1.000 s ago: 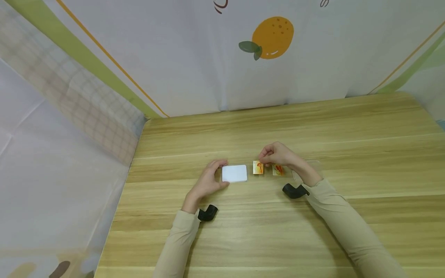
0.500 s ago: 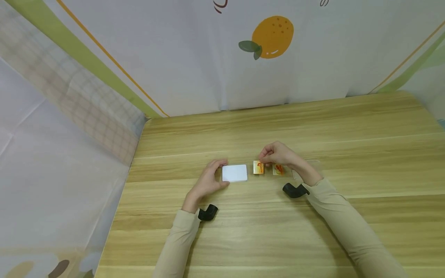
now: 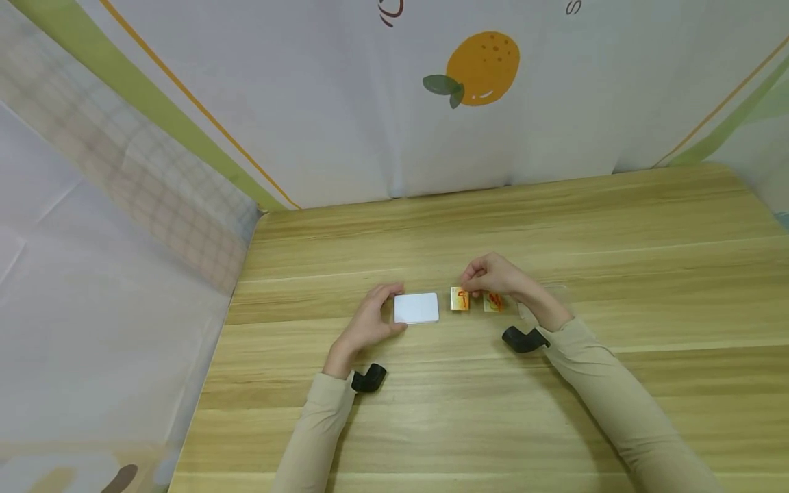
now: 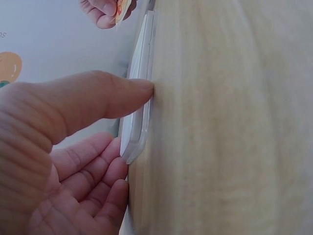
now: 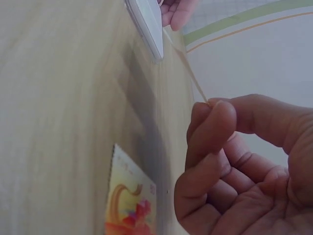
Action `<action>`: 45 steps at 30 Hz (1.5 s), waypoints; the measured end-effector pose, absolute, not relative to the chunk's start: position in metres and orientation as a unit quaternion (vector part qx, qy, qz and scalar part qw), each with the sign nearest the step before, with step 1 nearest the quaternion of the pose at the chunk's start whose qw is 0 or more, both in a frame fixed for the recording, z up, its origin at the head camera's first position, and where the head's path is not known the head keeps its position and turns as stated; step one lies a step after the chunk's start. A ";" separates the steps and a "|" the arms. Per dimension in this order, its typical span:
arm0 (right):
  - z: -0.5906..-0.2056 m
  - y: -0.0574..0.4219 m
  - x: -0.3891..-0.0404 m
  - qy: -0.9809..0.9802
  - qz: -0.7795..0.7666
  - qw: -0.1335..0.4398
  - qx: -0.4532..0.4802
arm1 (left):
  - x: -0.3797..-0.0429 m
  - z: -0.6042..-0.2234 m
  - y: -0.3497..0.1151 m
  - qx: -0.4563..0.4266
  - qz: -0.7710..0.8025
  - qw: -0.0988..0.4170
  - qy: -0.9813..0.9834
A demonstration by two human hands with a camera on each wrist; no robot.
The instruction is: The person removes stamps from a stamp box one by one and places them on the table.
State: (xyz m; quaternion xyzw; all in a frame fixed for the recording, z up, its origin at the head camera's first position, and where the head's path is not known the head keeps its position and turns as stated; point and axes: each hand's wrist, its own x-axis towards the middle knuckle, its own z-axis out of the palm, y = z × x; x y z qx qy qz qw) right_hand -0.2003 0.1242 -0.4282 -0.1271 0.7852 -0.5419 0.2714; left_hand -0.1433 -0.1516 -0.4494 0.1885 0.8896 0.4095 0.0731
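Note:
My left hand (image 3: 368,318) holds a white flat rectangular box (image 3: 416,308) by its edges, thumb on the near edge and fingers at the far one. In the left wrist view the box (image 4: 138,93) lies on the table and looks clear-sided. Thumb and fingers of my right hand (image 3: 493,274) pinch a small orange-yellow stamp (image 3: 458,299) by its corner, raised above the table just right of the box. Beneath that hand lies a second stamp (image 3: 492,302); the right wrist view shows this stamp's (image 5: 131,208) toothed edge and red-yellow print.
A clear flat sheet or lid (image 3: 559,293) lies on the wooden table (image 3: 468,424), partly hidden by the right wrist. Black camera mounts sit on the left wrist (image 3: 368,378) and the right wrist (image 3: 524,339). A printed curtain (image 3: 345,103) hangs behind the table.
The pinched stamp has shifted very slightly right with my right hand. My left hand stays on the box, which has not visibly moved.

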 end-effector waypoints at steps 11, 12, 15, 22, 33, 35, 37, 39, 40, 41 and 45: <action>-0.431 0.124 -0.201 0.791 -0.535 0.272 -0.122 | -0.144 -0.451 -0.152 0.186 0.410 0.075 0.890; -0.431 0.124 -0.201 0.791 -0.533 0.273 -0.122 | -0.143 -0.452 -0.152 0.185 0.410 0.074 0.890; -0.431 0.124 -0.201 0.793 -0.531 0.273 -0.122 | -0.143 -0.452 -0.152 0.183 0.410 0.076 0.891; -0.431 0.124 -0.201 0.795 -0.529 0.272 -0.122 | -0.143 -0.451 -0.152 0.184 0.412 0.073 0.890; -0.431 0.124 -0.201 0.791 -0.535 0.272 -0.122 | -0.144 -0.451 -0.152 0.183 0.413 0.072 0.889; -0.432 0.124 -0.201 0.791 -0.534 0.272 -0.121 | -0.144 -0.451 -0.152 0.183 0.413 0.073 0.889; -0.432 0.124 -0.201 0.793 -0.532 0.270 -0.123 | -0.144 -0.451 -0.152 0.183 0.414 0.073 0.889; -0.433 0.124 -0.201 0.795 -0.530 0.269 -0.125 | -0.144 -0.452 -0.152 0.183 0.413 0.072 0.889; -0.433 0.124 -0.201 0.795 -0.529 0.268 -0.126 | -0.144 -0.452 -0.152 0.184 0.414 0.071 0.889; -0.433 0.124 -0.201 0.796 -0.528 0.267 -0.127 | -0.144 -0.452 -0.152 0.184 0.415 0.070 0.888; -0.434 0.124 -0.201 0.797 -0.528 0.265 -0.127 | -0.144 -0.452 -0.152 0.183 0.417 0.069 0.888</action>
